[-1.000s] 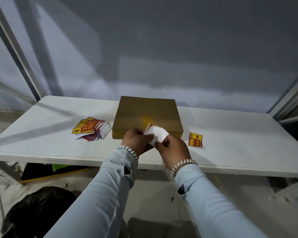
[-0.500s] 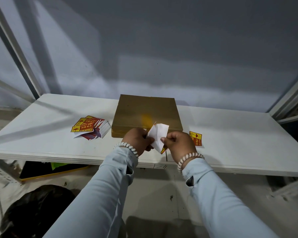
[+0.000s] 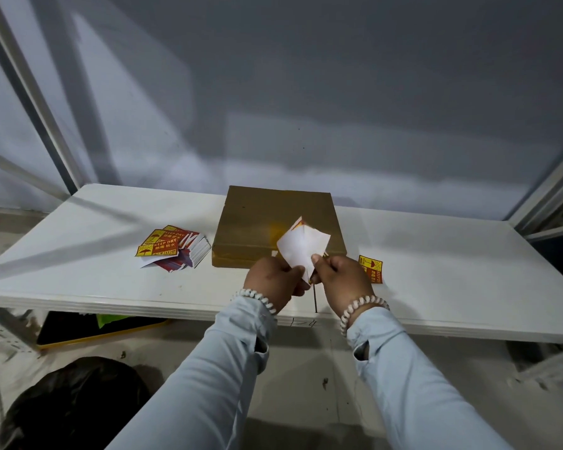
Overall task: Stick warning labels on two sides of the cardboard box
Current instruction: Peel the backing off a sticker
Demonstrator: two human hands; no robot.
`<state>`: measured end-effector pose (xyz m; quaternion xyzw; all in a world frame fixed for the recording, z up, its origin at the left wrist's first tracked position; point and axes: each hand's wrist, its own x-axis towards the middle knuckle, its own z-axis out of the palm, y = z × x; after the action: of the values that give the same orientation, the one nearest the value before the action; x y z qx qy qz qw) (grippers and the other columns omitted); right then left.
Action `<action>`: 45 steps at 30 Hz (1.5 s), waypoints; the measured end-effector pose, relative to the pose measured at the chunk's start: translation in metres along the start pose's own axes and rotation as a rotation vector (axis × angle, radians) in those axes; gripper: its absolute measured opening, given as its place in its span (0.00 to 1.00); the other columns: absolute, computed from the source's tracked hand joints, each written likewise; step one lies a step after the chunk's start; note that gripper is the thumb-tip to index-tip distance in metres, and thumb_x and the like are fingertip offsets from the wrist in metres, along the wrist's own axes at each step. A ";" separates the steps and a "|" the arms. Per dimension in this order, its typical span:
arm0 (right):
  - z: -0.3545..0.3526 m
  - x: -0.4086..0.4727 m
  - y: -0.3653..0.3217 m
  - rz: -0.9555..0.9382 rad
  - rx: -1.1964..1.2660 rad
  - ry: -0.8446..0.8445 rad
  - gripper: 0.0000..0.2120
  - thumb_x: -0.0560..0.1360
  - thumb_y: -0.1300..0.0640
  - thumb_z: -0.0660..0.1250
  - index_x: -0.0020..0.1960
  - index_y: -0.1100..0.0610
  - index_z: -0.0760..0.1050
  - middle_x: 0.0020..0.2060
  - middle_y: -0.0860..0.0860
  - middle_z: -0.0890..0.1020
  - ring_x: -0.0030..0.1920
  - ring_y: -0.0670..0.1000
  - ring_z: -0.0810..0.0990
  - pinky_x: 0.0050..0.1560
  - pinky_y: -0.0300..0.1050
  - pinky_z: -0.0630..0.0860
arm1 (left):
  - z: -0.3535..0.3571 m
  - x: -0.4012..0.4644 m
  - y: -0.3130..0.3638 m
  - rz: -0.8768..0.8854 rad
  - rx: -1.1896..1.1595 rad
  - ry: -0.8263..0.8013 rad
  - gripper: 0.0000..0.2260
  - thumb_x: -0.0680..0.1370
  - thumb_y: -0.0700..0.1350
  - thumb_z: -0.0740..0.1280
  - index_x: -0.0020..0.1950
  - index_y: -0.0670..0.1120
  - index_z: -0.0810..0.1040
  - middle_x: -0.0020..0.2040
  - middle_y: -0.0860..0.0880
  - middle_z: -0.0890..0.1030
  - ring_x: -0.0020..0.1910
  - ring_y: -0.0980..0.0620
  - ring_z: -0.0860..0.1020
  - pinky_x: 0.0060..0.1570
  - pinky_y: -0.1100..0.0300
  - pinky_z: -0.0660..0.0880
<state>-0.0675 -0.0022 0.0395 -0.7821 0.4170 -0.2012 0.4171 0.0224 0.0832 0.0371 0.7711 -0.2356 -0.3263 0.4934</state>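
A flat brown cardboard box point(image 3: 267, 219) lies on the white table point(image 3: 436, 254), just beyond my hands. Above the box's near edge I hold one warning label point(image 3: 301, 246) with its white backing towards me. My left hand point(image 3: 272, 280) pinches its lower left part. My right hand point(image 3: 342, 280) pinches its lower right edge, where a strip of red and yellow print shows. A stack of red and yellow "KEEP DRY" labels point(image 3: 173, 248) lies left of the box. A single label point(image 3: 371, 269) lies flat on the table right of my right hand.
A grey wall stands right behind the table. Metal frame bars point(image 3: 30, 92) run up at the left, and another frame point(image 3: 546, 196) stands at the right. Under the table sit a black tray with a yellow rim point(image 3: 91, 329) and a black bag point(image 3: 72, 404).
The label has turned in my hands so the white backing now stands upright over the box edge. My right hand shifted a little right and the two hands drew slightly apart.
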 end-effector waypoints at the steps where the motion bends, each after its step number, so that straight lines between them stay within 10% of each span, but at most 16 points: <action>1: 0.001 -0.002 -0.001 0.007 0.016 -0.011 0.22 0.79 0.45 0.57 0.39 0.60 0.78 0.35 0.52 0.81 0.38 0.51 0.77 0.39 0.41 0.67 | -0.001 0.000 0.001 0.000 -0.015 0.034 0.14 0.77 0.44 0.64 0.33 0.43 0.83 0.33 0.44 0.84 0.30 0.52 0.81 0.41 0.58 0.77; 9: 0.004 -0.006 0.003 -0.139 -0.182 -0.101 0.15 0.78 0.47 0.59 0.47 0.59 0.74 0.37 0.51 0.77 0.36 0.50 0.74 0.33 0.39 0.68 | -0.007 -0.001 0.006 -0.035 -0.130 -0.037 0.13 0.79 0.45 0.61 0.40 0.41 0.80 0.37 0.43 0.82 0.34 0.49 0.79 0.39 0.59 0.74; 13: 0.001 -0.007 0.000 -0.183 -0.162 -0.186 0.12 0.80 0.52 0.57 0.54 0.58 0.76 0.45 0.52 0.79 0.44 0.52 0.77 0.39 0.39 0.69 | -0.013 0.000 0.003 0.195 0.260 -0.024 0.18 0.81 0.46 0.57 0.35 0.44 0.76 0.33 0.48 0.79 0.38 0.47 0.77 0.38 0.62 0.70; 18: -0.015 -0.002 -0.001 -0.065 -0.072 -0.297 0.14 0.79 0.54 0.60 0.35 0.54 0.71 0.31 0.48 0.72 0.33 0.49 0.70 0.33 0.41 0.63 | -0.028 0.008 -0.004 0.252 0.453 0.034 0.15 0.82 0.47 0.56 0.50 0.38 0.78 0.46 0.38 0.81 0.48 0.39 0.79 0.44 0.60 0.66; 21: -0.022 -0.003 0.007 0.041 -0.034 -0.423 0.15 0.78 0.52 0.61 0.33 0.52 0.70 0.31 0.48 0.72 0.31 0.47 0.68 0.33 0.40 0.64 | -0.034 0.008 -0.011 0.202 0.493 -0.061 0.14 0.82 0.47 0.58 0.42 0.42 0.76 0.36 0.44 0.78 0.41 0.41 0.76 0.41 0.59 0.68; 28: -0.011 -0.005 0.004 -0.023 -0.057 -0.268 0.15 0.78 0.50 0.61 0.45 0.62 0.77 0.35 0.50 0.80 0.32 0.49 0.76 0.33 0.40 0.71 | -0.007 -0.004 -0.003 -0.176 -0.005 -0.174 0.20 0.79 0.60 0.55 0.58 0.47 0.73 0.54 0.45 0.82 0.50 0.44 0.81 0.43 0.56 0.74; 38: -0.016 -0.006 0.000 0.151 0.289 -0.341 0.13 0.77 0.57 0.63 0.34 0.55 0.72 0.27 0.50 0.73 0.28 0.48 0.68 0.30 0.41 0.63 | -0.011 -0.001 0.004 -0.016 -0.070 -0.189 0.12 0.80 0.49 0.62 0.50 0.40 0.75 0.38 0.48 0.81 0.26 0.58 0.79 0.23 0.68 0.69; 45: -0.032 -0.008 0.007 0.317 0.433 -0.512 0.14 0.77 0.62 0.63 0.33 0.55 0.68 0.23 0.48 0.67 0.26 0.48 0.62 0.31 0.40 0.58 | -0.048 0.003 -0.005 -0.112 0.183 -0.383 0.13 0.78 0.54 0.64 0.42 0.45 0.75 0.27 0.52 0.81 0.27 0.56 0.77 0.30 0.65 0.69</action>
<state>-0.0961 -0.0135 0.0524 -0.6265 0.3630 -0.0155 0.6896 0.0599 0.1119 0.0465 0.7486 -0.3106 -0.4708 0.3486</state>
